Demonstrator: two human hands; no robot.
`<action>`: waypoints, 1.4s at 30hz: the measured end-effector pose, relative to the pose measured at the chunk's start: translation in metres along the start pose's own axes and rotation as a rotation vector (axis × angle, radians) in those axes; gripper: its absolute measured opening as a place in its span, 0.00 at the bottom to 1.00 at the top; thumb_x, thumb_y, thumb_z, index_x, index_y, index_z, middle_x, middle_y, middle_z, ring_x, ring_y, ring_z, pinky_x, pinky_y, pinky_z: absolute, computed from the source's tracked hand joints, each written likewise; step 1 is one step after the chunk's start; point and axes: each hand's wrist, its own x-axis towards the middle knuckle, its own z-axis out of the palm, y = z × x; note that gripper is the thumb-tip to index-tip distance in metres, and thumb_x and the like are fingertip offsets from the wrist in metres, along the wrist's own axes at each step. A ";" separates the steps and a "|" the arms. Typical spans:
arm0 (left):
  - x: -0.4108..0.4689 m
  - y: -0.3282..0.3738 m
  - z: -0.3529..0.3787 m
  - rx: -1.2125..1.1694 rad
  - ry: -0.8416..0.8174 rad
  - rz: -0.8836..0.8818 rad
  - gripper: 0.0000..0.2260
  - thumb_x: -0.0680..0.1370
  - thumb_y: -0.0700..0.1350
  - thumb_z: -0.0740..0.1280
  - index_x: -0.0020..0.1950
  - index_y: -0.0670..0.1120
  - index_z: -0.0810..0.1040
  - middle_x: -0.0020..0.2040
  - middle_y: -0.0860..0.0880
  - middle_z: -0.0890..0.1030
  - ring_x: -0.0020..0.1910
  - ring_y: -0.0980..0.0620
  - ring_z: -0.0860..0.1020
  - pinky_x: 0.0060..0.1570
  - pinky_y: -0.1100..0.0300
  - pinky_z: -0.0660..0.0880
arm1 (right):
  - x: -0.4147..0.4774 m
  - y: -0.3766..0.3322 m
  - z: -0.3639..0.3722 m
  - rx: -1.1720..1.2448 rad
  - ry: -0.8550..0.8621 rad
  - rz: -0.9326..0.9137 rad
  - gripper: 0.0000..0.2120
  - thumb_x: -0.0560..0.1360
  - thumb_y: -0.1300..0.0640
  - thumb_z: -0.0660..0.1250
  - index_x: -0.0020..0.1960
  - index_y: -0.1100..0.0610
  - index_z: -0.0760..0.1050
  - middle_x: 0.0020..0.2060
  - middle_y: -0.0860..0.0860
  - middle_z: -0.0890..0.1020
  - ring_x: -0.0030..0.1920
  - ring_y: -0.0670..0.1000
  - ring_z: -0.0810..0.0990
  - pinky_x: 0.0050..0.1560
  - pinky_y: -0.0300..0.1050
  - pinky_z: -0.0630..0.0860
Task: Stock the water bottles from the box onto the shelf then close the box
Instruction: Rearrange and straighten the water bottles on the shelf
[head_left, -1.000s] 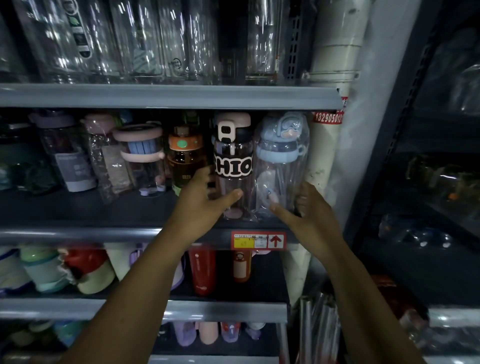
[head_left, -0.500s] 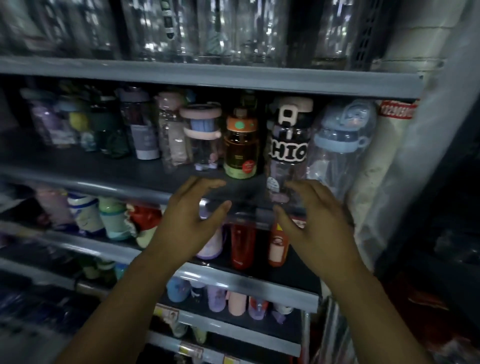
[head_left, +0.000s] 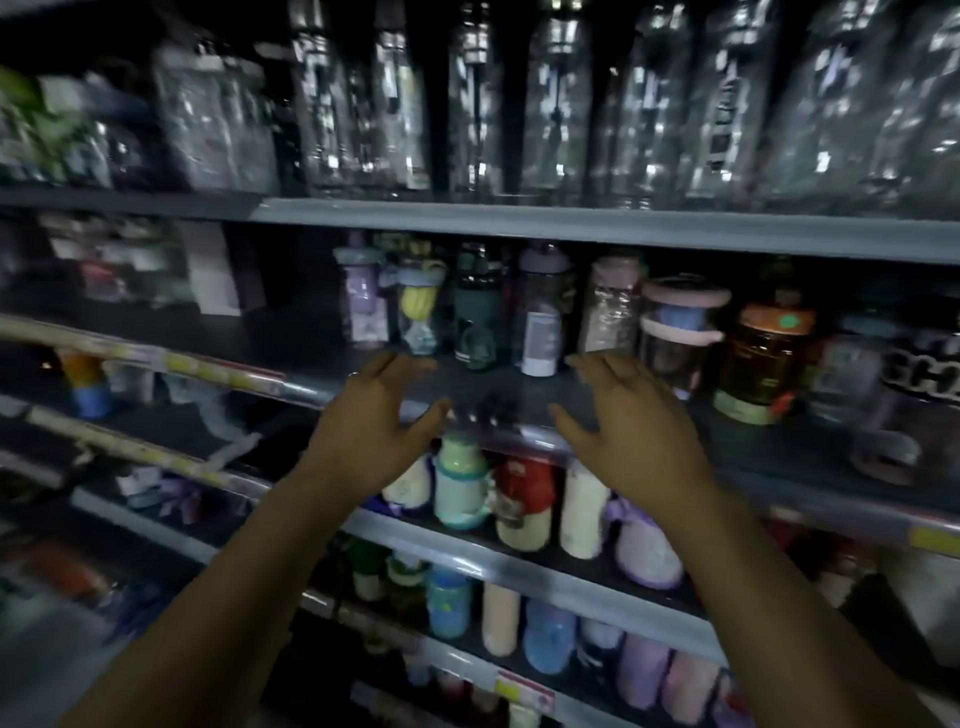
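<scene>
Both hands hover in front of a dark middle shelf (head_left: 311, 332) that carries a row of wrapped water bottles. My left hand (head_left: 374, 421) is open, fingers spread, holding nothing. My right hand (head_left: 628, 431) is open too, palm facing left, a gap between the hands. Behind them stand a purple bottle (head_left: 363, 301), a dark green bottle (head_left: 475, 317), a clear bottle with a white label (head_left: 543, 317), a pink-lidded jar (head_left: 680, 332) and an orange-lidded amber bottle (head_left: 763, 364). The box is out of view.
The upper shelf (head_left: 519, 223) holds several tall clear bottles. Lower shelves (head_left: 519, 566) hold pastel cups and small bottles. The left part of the middle shelf is bare. The picture is blurred and dim.
The view has swung left along the shelf. Both hands have drawn back from the bottle with black lettering, which now sits at the far right edge, and they stay open.
</scene>
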 end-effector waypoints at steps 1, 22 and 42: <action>0.004 -0.017 -0.011 -0.019 0.006 -0.005 0.26 0.75 0.65 0.63 0.67 0.52 0.77 0.63 0.50 0.77 0.59 0.47 0.80 0.50 0.47 0.81 | 0.010 -0.019 0.008 0.022 0.002 0.005 0.25 0.77 0.47 0.70 0.69 0.58 0.73 0.62 0.57 0.79 0.60 0.62 0.78 0.57 0.56 0.79; 0.175 -0.286 0.001 -0.342 0.002 -0.179 0.21 0.76 0.44 0.76 0.67 0.44 0.76 0.59 0.51 0.80 0.58 0.55 0.79 0.55 0.76 0.71 | 0.230 -0.164 0.256 0.435 -0.092 0.221 0.22 0.75 0.51 0.73 0.65 0.56 0.71 0.58 0.53 0.79 0.56 0.53 0.80 0.55 0.48 0.78; 0.221 -0.372 0.003 -0.589 -0.289 0.001 0.27 0.69 0.45 0.81 0.61 0.59 0.71 0.58 0.54 0.81 0.55 0.60 0.81 0.52 0.69 0.75 | 0.277 -0.232 0.315 0.563 0.061 0.545 0.21 0.73 0.45 0.74 0.61 0.54 0.75 0.49 0.42 0.84 0.48 0.38 0.83 0.41 0.25 0.73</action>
